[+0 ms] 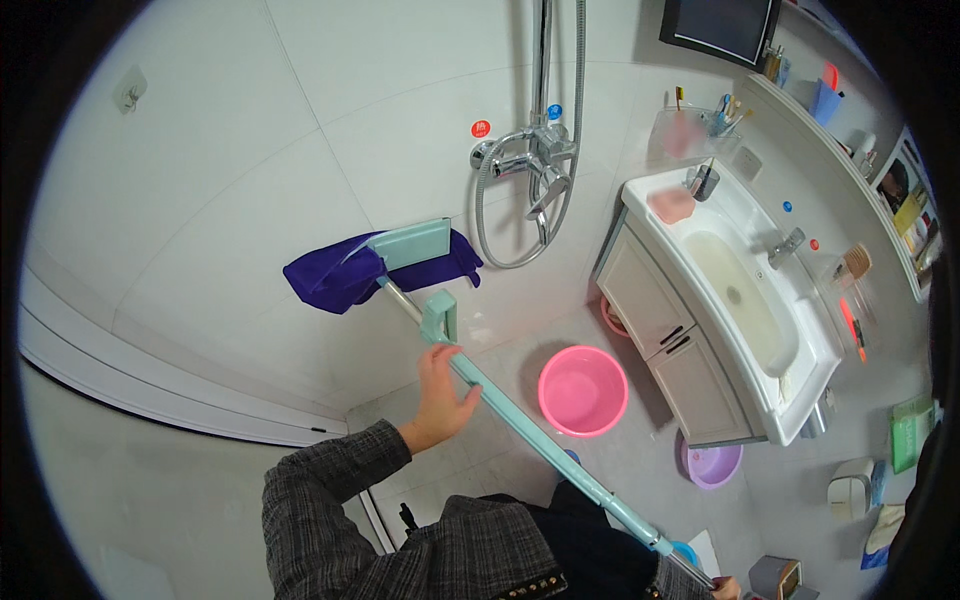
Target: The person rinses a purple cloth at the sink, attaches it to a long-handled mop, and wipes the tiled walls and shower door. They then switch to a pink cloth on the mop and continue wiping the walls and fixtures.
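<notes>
A flat mop with a long mint-green handle (536,435) slants across the view. Its mint-green head (412,243) lies against the white tiled wall, with a dark purple cloth (337,275) draped around it. My left hand (441,397) is at the handle just below the mint-green grip loop (439,316), thumb and fingers spread; whether it touches the pole is unclear. At the bottom right my right hand (726,587) is closed around the metal end of the pole, partly cut off by the view's rim.
A chrome shower mixer (536,161) with a hose is on the wall. To the right stands a white washbasin (742,300) on a cabinet (675,330). On the floor are a pink basin (583,391) and a purple basin (712,463). A sliding door track (172,409) runs at left.
</notes>
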`<control>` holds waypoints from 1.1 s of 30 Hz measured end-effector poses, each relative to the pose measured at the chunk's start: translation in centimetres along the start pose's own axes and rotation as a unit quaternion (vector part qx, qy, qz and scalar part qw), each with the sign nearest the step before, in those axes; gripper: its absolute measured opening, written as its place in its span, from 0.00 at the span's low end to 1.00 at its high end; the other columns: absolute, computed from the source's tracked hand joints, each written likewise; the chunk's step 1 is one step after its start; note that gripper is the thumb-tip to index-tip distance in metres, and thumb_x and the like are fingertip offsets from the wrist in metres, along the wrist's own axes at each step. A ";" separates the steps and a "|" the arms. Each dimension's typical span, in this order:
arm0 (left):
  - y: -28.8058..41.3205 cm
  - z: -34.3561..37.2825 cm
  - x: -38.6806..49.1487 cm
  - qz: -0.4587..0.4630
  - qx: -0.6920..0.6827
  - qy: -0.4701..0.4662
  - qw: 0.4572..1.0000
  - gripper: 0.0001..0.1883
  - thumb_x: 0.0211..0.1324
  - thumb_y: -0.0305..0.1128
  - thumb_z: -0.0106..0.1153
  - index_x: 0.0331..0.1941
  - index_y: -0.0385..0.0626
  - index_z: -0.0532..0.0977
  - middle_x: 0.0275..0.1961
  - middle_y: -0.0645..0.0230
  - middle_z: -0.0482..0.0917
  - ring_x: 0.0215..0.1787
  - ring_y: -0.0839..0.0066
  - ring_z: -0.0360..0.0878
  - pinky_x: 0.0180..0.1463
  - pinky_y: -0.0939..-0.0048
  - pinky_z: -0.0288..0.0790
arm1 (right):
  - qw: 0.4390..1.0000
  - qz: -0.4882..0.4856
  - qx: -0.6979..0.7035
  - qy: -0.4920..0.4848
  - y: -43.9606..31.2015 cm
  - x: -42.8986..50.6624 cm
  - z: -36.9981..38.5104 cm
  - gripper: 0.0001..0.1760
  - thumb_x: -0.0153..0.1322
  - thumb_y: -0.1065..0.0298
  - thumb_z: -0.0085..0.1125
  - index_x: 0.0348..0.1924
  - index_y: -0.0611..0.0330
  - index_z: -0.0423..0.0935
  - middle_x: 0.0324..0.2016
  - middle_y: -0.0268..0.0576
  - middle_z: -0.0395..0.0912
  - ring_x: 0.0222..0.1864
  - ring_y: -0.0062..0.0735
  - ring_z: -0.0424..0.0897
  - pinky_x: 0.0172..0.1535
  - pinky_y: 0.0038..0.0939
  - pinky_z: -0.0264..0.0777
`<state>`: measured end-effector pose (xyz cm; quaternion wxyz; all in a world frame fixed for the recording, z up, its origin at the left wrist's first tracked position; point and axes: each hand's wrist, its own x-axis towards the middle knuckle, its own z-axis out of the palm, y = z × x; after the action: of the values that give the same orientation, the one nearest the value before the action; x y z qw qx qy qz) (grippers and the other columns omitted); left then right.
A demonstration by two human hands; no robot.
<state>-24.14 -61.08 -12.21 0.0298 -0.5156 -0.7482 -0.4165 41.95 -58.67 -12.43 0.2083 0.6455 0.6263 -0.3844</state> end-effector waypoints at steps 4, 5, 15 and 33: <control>-2.8 2.2 -2.3 -0.436 -0.347 -0.071 0.827 0.25 0.52 0.36 0.63 0.50 0.44 0.63 0.47 0.59 0.71 0.48 0.64 0.73 0.55 0.59 0.66 | 0.994 -0.041 -0.034 0.095 0.4 -2.6 3.3 0.18 0.61 0.55 0.64 0.35 0.61 0.81 0.29 0.54 0.81 0.34 0.50 0.79 0.39 0.42 0.71; -2.2 1.8 -1.8 -0.499 -0.429 -0.142 0.739 0.25 0.54 0.38 0.62 0.50 0.43 0.63 0.45 0.60 0.71 0.48 0.64 0.73 0.54 0.60 0.67 | 0.995 -0.019 -0.046 0.087 -0.8 -3.2 3.6 0.19 0.61 0.54 0.64 0.36 0.61 0.81 0.31 0.54 0.81 0.35 0.50 0.79 0.39 0.42 0.71; 5.8 5.6 -5.0 -0.615 -0.544 -0.106 0.561 0.22 0.60 0.45 0.55 0.50 0.43 0.63 0.40 0.60 0.73 0.40 0.62 0.77 0.48 0.58 0.74 | 0.991 -0.001 0.009 0.132 -1.4 -5.0 5.0 0.22 0.55 0.44 0.67 0.24 0.57 0.82 0.17 0.47 0.77 0.23 0.43 0.79 0.30 0.38 0.72; 18.7 13.9 -9.2 -0.646 -0.570 0.102 0.498 0.09 0.59 0.33 0.52 0.30 0.44 0.64 0.22 0.68 0.64 0.18 0.74 0.61 0.21 0.67 0.65 | 0.933 -0.320 0.127 0.109 6.8 1.2 1.4 0.20 0.56 0.65 0.70 0.38 0.62 0.77 0.23 0.48 0.79 0.25 0.41 0.80 0.30 0.33 0.71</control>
<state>0.42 -56.60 -14.50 -0.4722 0.2516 -0.4645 -0.7056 48.14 -59.80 -15.69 -0.0792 0.4700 0.7643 -0.4344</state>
